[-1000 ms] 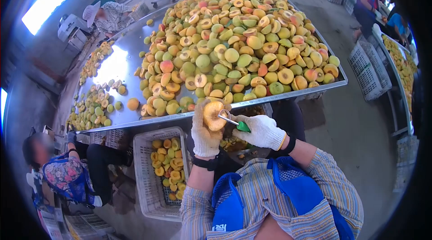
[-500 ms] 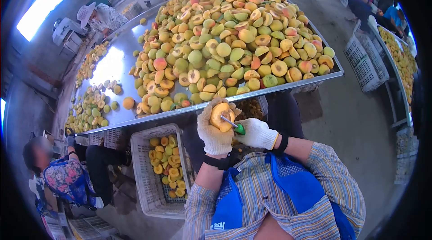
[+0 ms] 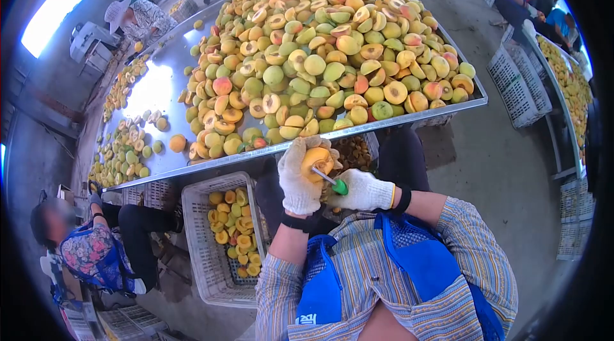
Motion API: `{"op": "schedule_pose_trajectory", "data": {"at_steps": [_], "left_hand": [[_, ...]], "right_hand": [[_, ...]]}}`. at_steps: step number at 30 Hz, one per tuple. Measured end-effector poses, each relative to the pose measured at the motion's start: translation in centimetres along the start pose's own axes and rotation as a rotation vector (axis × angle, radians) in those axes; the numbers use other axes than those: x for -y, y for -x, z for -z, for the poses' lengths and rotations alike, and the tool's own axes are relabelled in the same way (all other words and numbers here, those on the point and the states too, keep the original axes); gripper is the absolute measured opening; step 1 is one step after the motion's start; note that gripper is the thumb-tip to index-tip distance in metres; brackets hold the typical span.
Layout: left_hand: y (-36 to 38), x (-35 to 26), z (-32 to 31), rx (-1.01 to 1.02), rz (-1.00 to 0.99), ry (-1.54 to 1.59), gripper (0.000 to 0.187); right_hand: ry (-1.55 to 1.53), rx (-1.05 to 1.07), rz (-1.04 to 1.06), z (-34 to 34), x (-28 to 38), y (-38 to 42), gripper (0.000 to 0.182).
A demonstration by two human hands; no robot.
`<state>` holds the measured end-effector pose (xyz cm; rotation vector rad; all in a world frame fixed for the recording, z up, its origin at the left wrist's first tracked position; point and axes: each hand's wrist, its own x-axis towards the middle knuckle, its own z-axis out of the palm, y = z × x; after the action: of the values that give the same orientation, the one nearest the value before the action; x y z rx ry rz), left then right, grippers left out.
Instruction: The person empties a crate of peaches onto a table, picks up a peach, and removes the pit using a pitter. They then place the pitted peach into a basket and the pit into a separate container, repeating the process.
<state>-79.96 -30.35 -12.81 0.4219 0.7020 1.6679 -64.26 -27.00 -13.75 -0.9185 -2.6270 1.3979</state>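
My left hand [image 3: 300, 181], in a white knit glove, is closed around a peach half [image 3: 318, 161] just in front of the table's near edge. The fruit's orange flesh faces up. In my gloved right hand [image 3: 366, 191] is a pitting tool [image 3: 339, 186] with a green handle and a thin metal shaft. The shaft's tip meets the flesh of the peach half; the end itself is hidden in the fruit. Beyond both hands, a large heap of halved peaches [image 3: 313, 63] covers much of the metal table [image 3: 281, 149].
A white plastic crate [image 3: 192, 239] holding peach halves stands below the table at my left. Another crate [image 3: 373, 143] sits under the edge between my legs. One person [image 3: 86, 245] sits at left, another [image 3: 137, 21] at the far side. Stacked crates [image 3: 519, 85] stand at right.
The peach half has turned in my left hand, showing less of its cut face. My right hand has tilted slightly, keeping the tool against the fruit. The view has shifted a little.
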Motion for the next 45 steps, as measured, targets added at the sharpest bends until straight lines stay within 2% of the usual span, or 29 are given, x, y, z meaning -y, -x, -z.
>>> {"op": "schedule_pose_trajectory", "data": {"at_steps": [1,3,4,6,7,8,9,10,11,13,14,15,17,18,19,20,21,22,23,24,25,27,29,31,36,39,41,42,45], "left_hand": [[0.1,0.1,0.2,-0.003,0.002,0.001,0.04],[0.2,-0.1,-0.2,0.127,-0.002,0.075,0.044],[-0.3,-0.2,0.5,0.296,0.048,0.148,0.044],[-0.1,-1.3,0.0,0.22,0.083,0.014,0.041],[0.0,-1.7,-0.4,0.145,0.116,-0.118,0.038],[-0.2,-2.1,-0.7,0.149,0.113,-0.116,0.038],[-0.5,-2.4,-1.0,0.119,0.104,-0.352,0.037],[-0.6,-2.6,-1.0,0.082,0.096,-0.588,0.037],[-0.6,-2.8,-0.6,0.082,0.092,-0.589,0.037],[-0.9,-2.8,0.7,0.401,0.189,-0.391,0.038],[-0.9,-2.0,0.9,0.562,0.132,-0.137,0.039],[-1.1,-0.7,0.7,0.661,0.07,0.148,0.04],[-0.3,0.0,0.1,0.387,0.036,0.255,0.04],[-0.3,-0.9,-0.1,0.151,-0.016,0.107,0.038],[-0.3,-2.2,0.1,-0.089,-0.068,-0.037,0.037],[-0.7,-3.1,2.2,-0.183,-0.101,0.033,0.032],[-0.6,-4.5,5.0,-0.259,-0.165,-0.032,0.029],[-0.2,-6.4,7.5,-0.303,-0.188,-0.191,0.03],[1.4,-8.6,6.4,-0.444,-0.192,-0.376,0.03],[1.7,-9.8,9.4,-0.439,-0.173,-0.581,0.029],[1.6,-11.2,12.3,-0.521,-0.054,-0.96,0.029],[1.1,-12.7,12.9,-0.599,-0.289,-1.981,0.033],[-1.8,-13.9,11.0,-0.658,-0.348,-1.991,0.038],[-6.7,-14.9,11.0,-0.597,-0.533,-2.136,0.046],[-20.8,-16.5,12.4,-0.565,-0.449,-2.22,0.064],[-26.7,-16.7,13.6,-0.549,-0.39,-2.142,0.07],[-28.8,-16.5,14.1,-0.514,-0.173,-2.125,0.066],[-28.7,-16.6,12.9,-0.549,-0.045,-2.208,0.06],[-28.0,-17.9,13.5,-0.557,0.02,-2.035,0.062]], "right_hand": [[-0.243,0.006,0.112,-0.8,-0.6,-0.1,0.027],[-0.211,0.006,0.229,-0.4,-1.0,-0.4,0.023],[-0.211,0.007,0.227,-0.2,-1.1,-0.4,0.023],[-0.339,0.128,-0.027,0.5,-0.6,0.0,0.025],[-0.339,0.127,-0.029,1.0,-0.5,-0.2,0.025],[-0.034,0.055,-0.062,1.7,-0.5,-0.4,0.026],[0.273,-0.018,-0.093,2.2,-0.4,-0.7,0.027],[0.292,0.013,-0.131,2.2,-0.1,-0.8,0.025],[0.294,0.011,-0.128,1.9,-0.2,-0.6,0.025],[-0.6,0.207,0.115,0.5,-0.9,0.3,0.022],[-0.82,0.357,-0.004,-0.7,-1.4,0.2,0.022],[-0.763,0.322,0.107,-1.6,-1.3,-0.2,0.019],[-0.729,0.39,-0.03,-1.3,-0.9,-0.7,0.024],[-0.719,0.393,-0.023,-0.4,-0.4,-0.8,0.024],[-0.44,0.299,-0.064,0.5,0.1,-0.7,0.026],[-0.163,0.2,-0.101,1.1,0.2,-0.6,0.028],[0.184,0.106,0.026,1.3,-1.2,-0.8,0.029],[0.373,0.068,-0.003,1.7,-2.4,-0.4,0.023],[0.561,0.027,-0.035,2.0,-3.5,0.1,0.018],[0.636,0.013,-0.054,2.5,-4.6,0.5,0.018],[0.712,0.005,-0.068,2.9,-5.4,0.6,0.018],[0.569,-0.019,-0.112,4.3,-4.3,1.0,0.02],[0.49,-0.013,-0.165,4.9,-3.4,0.5,0.021],[0.477,-0.007,-0.108,4.2,-5.0,-0.4,0.022],[0.458,0.12,-0.145,5.1,-5.0,-1.7,0.03],[0.452,0.187,-0.218,5.6,-5.5,-2.4,0.042],[0.447,0.228,-0.279,6.2,-5.1,-2.6,0.044],[0.445,0.23,-0.291,6.2,-5.1,-2.8,0.044],[0.466,0.269,-0.264,6.1,-4.7,-3.2,0.045]]}}
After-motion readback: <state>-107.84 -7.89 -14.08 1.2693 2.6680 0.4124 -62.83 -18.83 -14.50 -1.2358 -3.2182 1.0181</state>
